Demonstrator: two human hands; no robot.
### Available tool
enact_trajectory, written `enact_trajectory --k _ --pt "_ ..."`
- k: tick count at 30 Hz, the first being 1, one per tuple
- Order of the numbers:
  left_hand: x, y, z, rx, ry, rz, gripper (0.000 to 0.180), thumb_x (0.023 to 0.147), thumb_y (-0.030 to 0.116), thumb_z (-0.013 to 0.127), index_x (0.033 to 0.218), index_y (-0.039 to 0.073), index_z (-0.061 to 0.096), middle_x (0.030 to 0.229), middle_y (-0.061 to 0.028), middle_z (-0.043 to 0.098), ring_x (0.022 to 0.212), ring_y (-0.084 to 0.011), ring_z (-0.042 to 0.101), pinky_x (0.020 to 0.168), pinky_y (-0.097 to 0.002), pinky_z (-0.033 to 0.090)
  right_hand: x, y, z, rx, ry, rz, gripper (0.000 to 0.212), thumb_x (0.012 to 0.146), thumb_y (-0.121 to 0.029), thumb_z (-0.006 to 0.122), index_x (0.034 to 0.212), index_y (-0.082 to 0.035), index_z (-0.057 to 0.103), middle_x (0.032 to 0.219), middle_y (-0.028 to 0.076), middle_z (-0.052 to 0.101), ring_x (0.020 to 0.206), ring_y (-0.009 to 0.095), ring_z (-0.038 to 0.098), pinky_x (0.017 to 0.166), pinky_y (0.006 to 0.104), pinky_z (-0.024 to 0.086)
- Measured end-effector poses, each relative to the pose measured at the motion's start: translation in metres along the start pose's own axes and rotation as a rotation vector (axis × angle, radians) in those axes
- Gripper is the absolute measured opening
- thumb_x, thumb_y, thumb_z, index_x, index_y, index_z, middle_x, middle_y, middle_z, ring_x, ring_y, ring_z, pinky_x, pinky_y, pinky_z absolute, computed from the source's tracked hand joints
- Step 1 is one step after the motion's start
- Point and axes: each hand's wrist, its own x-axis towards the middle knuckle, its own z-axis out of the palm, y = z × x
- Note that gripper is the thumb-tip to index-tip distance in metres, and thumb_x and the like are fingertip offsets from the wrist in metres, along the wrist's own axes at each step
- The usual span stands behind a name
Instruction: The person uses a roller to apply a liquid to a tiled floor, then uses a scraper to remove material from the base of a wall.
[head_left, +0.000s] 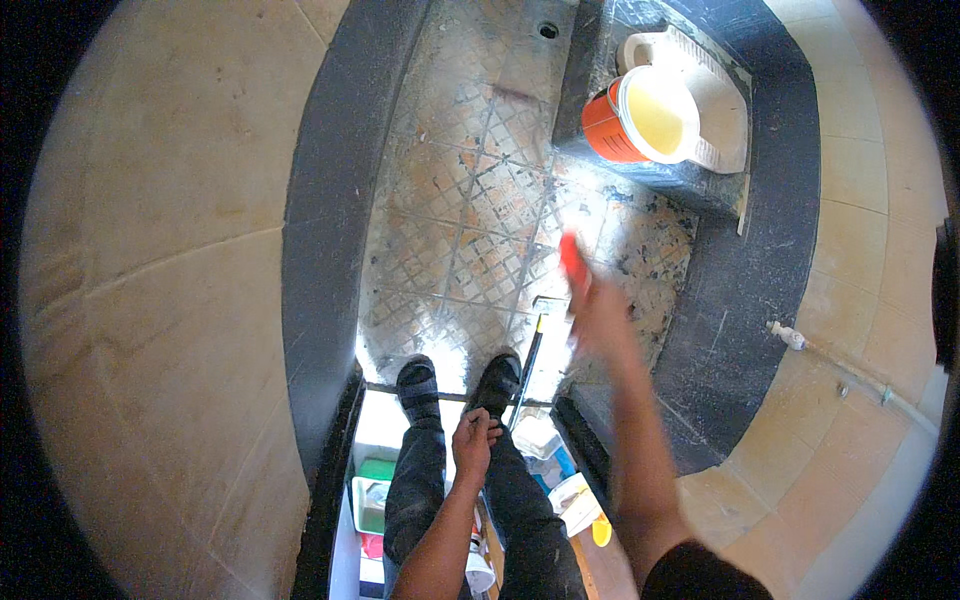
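Right hand [600,320] grips red tool [572,262]; left hand [475,440] apart.

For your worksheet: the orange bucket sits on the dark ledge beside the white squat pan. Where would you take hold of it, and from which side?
Grip the orange bucket by the near part of its pale rim, coming from above on the patterned floor side. Its mouth is open and unobstructed there, while the white squat pan crowds the far side. No handle is visible, so the rim seems the likeliest hold.

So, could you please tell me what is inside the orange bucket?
The orange bucket shows only a pale yellow inside, lit brightly; liquid or bare wall, I cannot tell. It leans on a white tub, which hides what lies behind it.
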Motion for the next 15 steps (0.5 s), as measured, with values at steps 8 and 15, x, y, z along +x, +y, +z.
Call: enact_trajectory --k 8,15 --pt "-0.005 0.009 0.000 0.114 0.038 0.001 0.039 0.100 0.034 0.061 0.122 0.002 0.058 0.097 -0.0100 0.071 0.080 -0.0140 0.068 0.070 -0.0265 0.052 0.050 -0.011 0.144 0.124 0.255 -0.178 0.069 0.097 -0.012 0.043 0.159 -0.021 0.012 0.096 0.038 0.063 0.088 0.050 0.066 0.075 0.0541 0.051" --pt "0.010 0.007 -0.004 0.134 -0.007 0.010 0.037 0.100 0.033 0.061 0.121 0.003 0.058 0.095 -0.0107 0.072 0.077 -0.0153 0.070 0.066 -0.0271 0.052 0.206 -0.112 -0.066 0.221 0.248 -0.196 0.043 0.090 -0.014 0.051 0.127 0.007 0.051 0.094 0.030 0.069 0.087 0.041 0.071 0.078 0.0476 0.057"
